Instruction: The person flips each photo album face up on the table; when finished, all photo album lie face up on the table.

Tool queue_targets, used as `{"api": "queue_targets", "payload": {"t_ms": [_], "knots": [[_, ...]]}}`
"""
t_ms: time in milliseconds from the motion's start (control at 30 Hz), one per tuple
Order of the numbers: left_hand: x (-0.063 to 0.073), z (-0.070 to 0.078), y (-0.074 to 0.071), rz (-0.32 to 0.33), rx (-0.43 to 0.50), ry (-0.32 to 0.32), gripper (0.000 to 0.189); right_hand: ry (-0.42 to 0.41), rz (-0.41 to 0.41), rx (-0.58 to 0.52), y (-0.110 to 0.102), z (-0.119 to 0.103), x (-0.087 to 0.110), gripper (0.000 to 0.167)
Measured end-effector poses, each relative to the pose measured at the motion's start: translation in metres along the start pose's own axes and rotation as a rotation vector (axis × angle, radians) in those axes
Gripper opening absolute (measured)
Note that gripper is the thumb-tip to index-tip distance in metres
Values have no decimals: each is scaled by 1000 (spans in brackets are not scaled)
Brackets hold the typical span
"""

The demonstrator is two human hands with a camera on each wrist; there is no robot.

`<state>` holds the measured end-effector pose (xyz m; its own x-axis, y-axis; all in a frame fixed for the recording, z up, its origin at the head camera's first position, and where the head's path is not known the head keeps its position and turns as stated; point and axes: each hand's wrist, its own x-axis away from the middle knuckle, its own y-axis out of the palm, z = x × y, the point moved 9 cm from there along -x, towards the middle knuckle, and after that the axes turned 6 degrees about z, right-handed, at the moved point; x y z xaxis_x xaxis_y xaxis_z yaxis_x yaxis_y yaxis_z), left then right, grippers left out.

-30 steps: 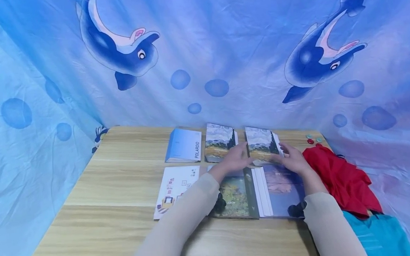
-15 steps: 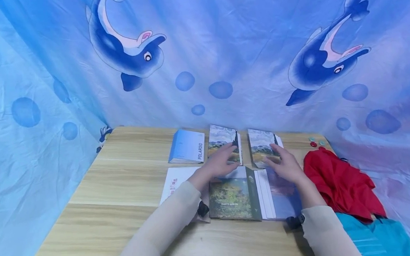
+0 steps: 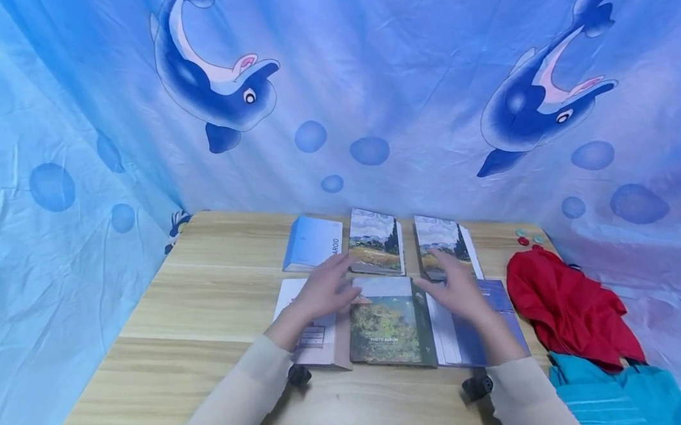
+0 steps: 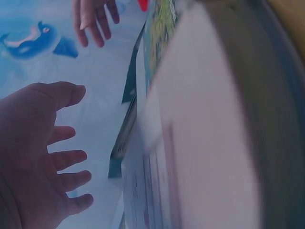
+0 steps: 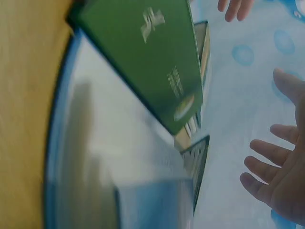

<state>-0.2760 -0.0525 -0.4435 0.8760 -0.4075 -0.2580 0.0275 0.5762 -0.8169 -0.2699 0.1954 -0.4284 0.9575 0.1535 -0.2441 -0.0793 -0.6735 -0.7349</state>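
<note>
My left hand [image 3: 321,294] hovers with spread fingers above the white album [image 3: 331,341], just below the blue Polaroid album [image 3: 313,239]. Over the purple-blue album [image 3: 509,313], at the front right, is my right hand [image 3: 459,290], its fingers straight and apart. Two albums with painted landscape covers, a middle one [image 3: 375,243] and a right one [image 3: 438,233], lie in the back row. Between my hands lies a green-spined photo album [image 3: 384,326]. Both wrist views show the left palm [image 4: 28,152] and right palm [image 5: 288,167] holding nothing.
A crumpled red cloth [image 3: 570,303] and a teal cloth [image 3: 621,393] lie at the right edge of the wooden table [image 3: 206,290]. Several small red and green round pieces [image 3: 523,241] sit at the back right corner. A blue dolphin curtain [image 3: 402,74] hangs behind.
Both hands have drawn back toward me from the back-row landscape albums. The left hand has also moved leftward, uncovering the middle landscape album and the photo album.
</note>
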Motion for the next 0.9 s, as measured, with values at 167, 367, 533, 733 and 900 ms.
{"api": "queue_targets", "payload": {"t_ms": [167,367,533,733,900], "knots": [[21,-13,-15,52,-18,-32,69,-13,-8,-2,11,-13,7,81],[47,-17,-24,88,-2,-32,71,-63,-31,6,29,-25,15,82],[70,-19,-25,109,8,-29,69,-116,-59,-10,49,-34,22,78],[95,-23,-25,127,46,-58,67,-142,-86,-58,67,-44,27,76],[115,-25,-22,111,109,-102,70,-148,-151,-70,84,-51,33,75]]}}
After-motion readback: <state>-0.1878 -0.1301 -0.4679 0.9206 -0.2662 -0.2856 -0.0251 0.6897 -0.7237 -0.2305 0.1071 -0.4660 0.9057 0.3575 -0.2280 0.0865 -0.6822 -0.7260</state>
